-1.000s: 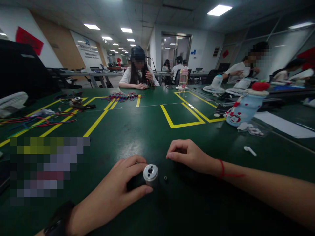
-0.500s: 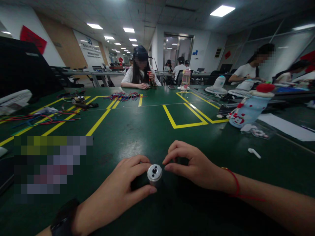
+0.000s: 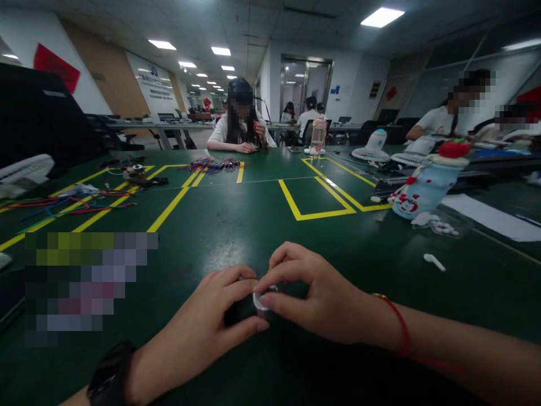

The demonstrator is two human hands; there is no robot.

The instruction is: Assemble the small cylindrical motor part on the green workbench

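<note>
Around the motor (image 3: 261, 299), both hands

Your light comes from the ceiling panels (image 3: 381, 17) — bright above, dim down at the worktop (image 3: 236, 225), which shows a dull sheen mid-way. Edges bow outward and darken; your hands cast soft shadows — pixelated blocks hide some patches.

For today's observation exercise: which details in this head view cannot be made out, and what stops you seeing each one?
- Silver cylinder: top face covered by right hand fingers; body hidden behind left hand.
- Anything pinched in the right fingertips: hidden.
- Patch on the green table at left: pixelated.
- White piece: too small to identify.
</note>
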